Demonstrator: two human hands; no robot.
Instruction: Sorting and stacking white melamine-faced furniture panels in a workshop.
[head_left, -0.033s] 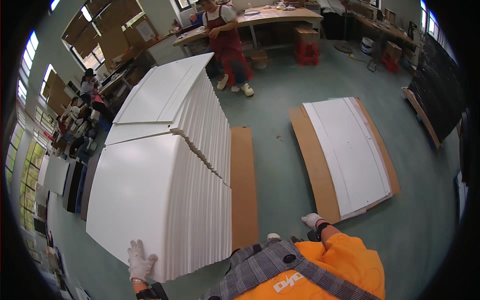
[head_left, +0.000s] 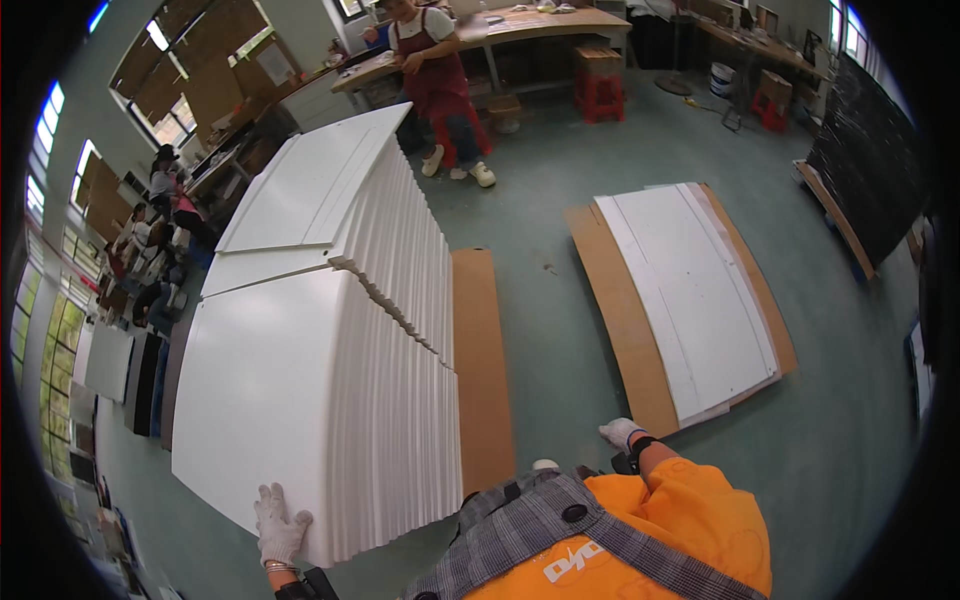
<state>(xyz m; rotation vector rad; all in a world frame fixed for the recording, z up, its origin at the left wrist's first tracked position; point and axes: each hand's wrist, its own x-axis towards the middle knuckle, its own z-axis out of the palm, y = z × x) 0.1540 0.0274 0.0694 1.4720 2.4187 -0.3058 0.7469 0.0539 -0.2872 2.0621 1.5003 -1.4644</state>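
Note:
My left hand (head_left: 282,524), in a pale work glove, lies with its fingers apart on the top sheet of a tall stack of white panels (head_left: 262,390), by its near edge. Behind that stands a second white stack (head_left: 310,190), whose top panel sits askew and has thin lines along it. My right hand (head_left: 621,433), gloved too, hangs low beside the near end of a brown board, fingers curled together. I see nothing in it. On that brown board (head_left: 612,310) lies a white panel (head_left: 690,290) with lines and small dark holes.
A brown board (head_left: 482,370) shows along the right side of the tall stacks. Beyond them, a person in a red apron (head_left: 430,70) is by a workbench (head_left: 520,28). Red stools (head_left: 600,95) stand under the bench. A black wrapped stack (head_left: 868,165) is at the far right.
The whole view has shifted slightly, so the stacks and the person sit a little further left and higher. Both hands keep their places.

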